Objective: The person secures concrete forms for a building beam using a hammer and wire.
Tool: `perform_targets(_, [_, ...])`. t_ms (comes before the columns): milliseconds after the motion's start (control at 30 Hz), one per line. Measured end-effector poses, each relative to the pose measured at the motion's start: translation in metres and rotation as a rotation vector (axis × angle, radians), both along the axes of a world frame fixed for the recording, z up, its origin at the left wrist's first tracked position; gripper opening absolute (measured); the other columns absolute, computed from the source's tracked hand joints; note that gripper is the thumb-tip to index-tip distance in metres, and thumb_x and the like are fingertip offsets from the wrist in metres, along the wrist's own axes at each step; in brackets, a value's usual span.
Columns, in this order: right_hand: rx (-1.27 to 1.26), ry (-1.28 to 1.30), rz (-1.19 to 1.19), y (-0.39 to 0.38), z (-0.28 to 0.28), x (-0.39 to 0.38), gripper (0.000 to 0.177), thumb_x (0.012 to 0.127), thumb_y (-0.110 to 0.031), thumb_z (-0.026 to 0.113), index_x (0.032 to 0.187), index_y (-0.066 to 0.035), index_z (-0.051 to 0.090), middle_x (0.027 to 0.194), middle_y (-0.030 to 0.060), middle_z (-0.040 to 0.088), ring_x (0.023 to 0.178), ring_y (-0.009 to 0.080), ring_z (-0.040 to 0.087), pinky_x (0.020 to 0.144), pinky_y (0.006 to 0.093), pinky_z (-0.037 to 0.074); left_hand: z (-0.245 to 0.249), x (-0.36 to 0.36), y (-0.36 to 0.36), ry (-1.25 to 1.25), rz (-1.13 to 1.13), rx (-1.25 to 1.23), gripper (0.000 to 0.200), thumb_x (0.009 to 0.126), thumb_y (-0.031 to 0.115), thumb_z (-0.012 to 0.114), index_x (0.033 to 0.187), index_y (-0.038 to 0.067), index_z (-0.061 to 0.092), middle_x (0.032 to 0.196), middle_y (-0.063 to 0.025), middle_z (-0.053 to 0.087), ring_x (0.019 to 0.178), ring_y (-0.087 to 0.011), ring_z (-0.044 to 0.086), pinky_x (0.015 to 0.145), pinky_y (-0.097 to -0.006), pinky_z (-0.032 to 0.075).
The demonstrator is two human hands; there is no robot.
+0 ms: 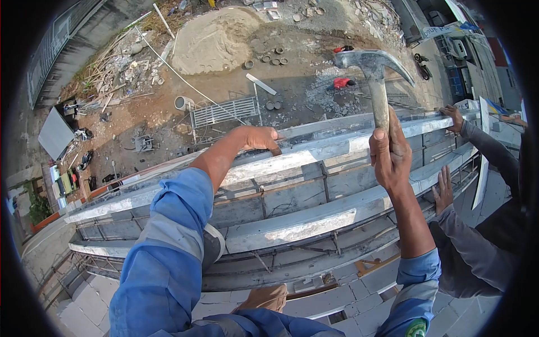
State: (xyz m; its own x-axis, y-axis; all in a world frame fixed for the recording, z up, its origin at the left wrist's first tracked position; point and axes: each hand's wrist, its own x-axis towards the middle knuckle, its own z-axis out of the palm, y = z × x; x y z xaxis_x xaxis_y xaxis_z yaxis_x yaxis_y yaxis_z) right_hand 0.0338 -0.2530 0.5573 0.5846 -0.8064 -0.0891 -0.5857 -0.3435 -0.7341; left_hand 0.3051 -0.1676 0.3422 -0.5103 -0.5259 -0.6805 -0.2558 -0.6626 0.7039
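Observation:
My right hand (392,153) is wrapped around the handle of a claw hammer (380,104), raised upright with its metal head at the top. My left hand (259,138) is at the far edge of a long metal-faced beam form (300,159), its fingers curled; what they hold, if anything, is hidden. A second long beam form (311,223) runs nearer to me, roughly parallel. Steel rebar (325,181) crosses the trough between the two. One shoe (213,245) shows beside my left sleeve.
At right, a co-worker's hands (443,190) touch the forms. Far below lie a sand pile (216,42), a metal frame (224,112), several buckets and a person in red (341,83). Light blocks (320,302) lie below the forms, on my side. The drop is beyond the far form.

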Motion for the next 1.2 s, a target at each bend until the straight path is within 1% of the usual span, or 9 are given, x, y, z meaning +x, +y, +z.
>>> perform_targets(100, [-0.127,-0.079,0.136,0.003,-0.014,0.005,0.048,0.1,-0.034,0.05,0.142,-0.012,0.044,0.088,0.0195,0.069,0.072,0.0285,0.068,0.068,0.0365,0.052,0.01,0.002,-0.002,0.017,-0.015,0.036,0.094,0.069,0.023,0.078,0.145,-0.008,0.033,0.149,-0.0237,0.037,0.138,-0.0276,0.034,0.111,-0.0311,0.027])
perform_targets(167, [-0.029,0.825,0.624,0.0,-0.009,0.018,0.05,0.099,-0.034,0.052,0.145,-0.017,0.041,0.079,0.0187,0.067,0.069,0.0358,0.066,0.062,0.0391,0.052,0.045,0.001,-0.008,-0.042,-0.085,0.02,0.091,0.07,0.025,0.077,0.144,-0.007,0.035,0.147,-0.023,0.039,0.136,-0.0276,0.036,0.11,-0.0319,0.029])
perform_targets(233, [-0.014,0.829,0.604,-0.005,0.006,0.023,0.05,0.097,-0.035,0.054,0.144,-0.024,0.042,0.09,0.023,0.068,0.08,0.0446,0.065,0.07,0.0428,0.053,0.045,0.003,-0.012,-0.093,-0.14,0.002,0.088,0.071,0.027,0.077,0.142,-0.007,0.038,0.146,-0.0223,0.041,0.134,-0.0276,0.039,0.109,-0.0327,0.031])
perform_targets(433, [-0.365,-0.206,0.246,0.006,-0.02,0.002,0.051,0.098,-0.032,0.055,0.145,-0.016,0.041,0.096,0.0205,0.069,0.078,0.0353,0.069,0.064,0.0361,0.054,0.022,0.0,-0.002,-0.048,-0.027,0.032,0.091,0.07,0.024,0.077,0.145,-0.005,0.035,0.149,-0.0248,0.035,0.14,-0.0304,0.033,0.112,-0.0322,0.029])
perform_targets(567, [-0.024,0.991,0.624,-0.006,0.001,0.026,0.049,0.098,-0.032,0.054,0.143,-0.015,0.043,0.095,0.02,0.069,0.081,0.0364,0.068,0.068,0.0375,0.054,0.006,-0.001,-0.006,0.007,-0.049,0.027,0.097,0.068,0.026,0.078,0.145,-0.008,0.031,0.148,-0.0246,0.037,0.137,-0.0284,0.036,0.11,-0.0332,0.03])
perform_targets(733, [-0.107,-0.026,0.108,-0.006,0.01,-0.001,0.049,0.099,-0.03,0.053,0.143,-0.01,0.044,0.115,0.0225,0.065,0.092,0.0366,0.069,0.079,0.0353,0.053,0.008,-0.001,0.001,0.043,0.032,0.051,0.086,0.071,0.021,0.075,0.143,-0.005,0.038,0.146,-0.0215,0.042,0.134,-0.0279,0.04,0.109,-0.0322,0.032])
perform_targets(900, [-0.248,0.034,0.391,-0.008,-0.026,-0.006,0.05,0.1,-0.029,0.053,0.142,-0.005,0.044,0.092,0.0219,0.07,0.075,0.0264,0.069,0.064,0.0321,0.049,0.021,0.001,-0.003,-0.126,-0.057,-0.06,0.088,0.07,0.023,0.076,0.143,-0.006,0.038,0.148,-0.0217,0.039,0.136,-0.0296,0.038,0.111,-0.0322,0.03])
perform_targets(967, [-0.052,0.764,0.575,-0.005,-0.013,0.009,0.051,0.099,-0.031,0.053,0.141,-0.003,0.044,0.091,0.0217,0.069,0.076,0.0266,0.069,0.065,0.0332,0.05,0.016,-0.001,-0.001,-0.118,-0.041,-0.071,0.088,0.069,0.024,0.076,0.143,-0.006,0.038,0.147,-0.0216,0.039,0.135,-0.0303,0.038,0.111,-0.032,0.031])
perform_targets(1200, [-0.011,0.05,0.117,-0.014,0.027,-0.003,0.046,0.099,-0.046,0.045,0.138,-0.023,0.051,0.08,0.0191,0.068,0.071,0.0376,0.066,0.067,0.044,0.053,0.001,-0.001,0.002,-0.028,0.044,-0.029,0.086,0.069,0.024,0.076,0.141,-0.006,0.04,0.145,-0.0216,0.041,0.134,-0.0304,0.039,0.109,-0.0323,0.032])
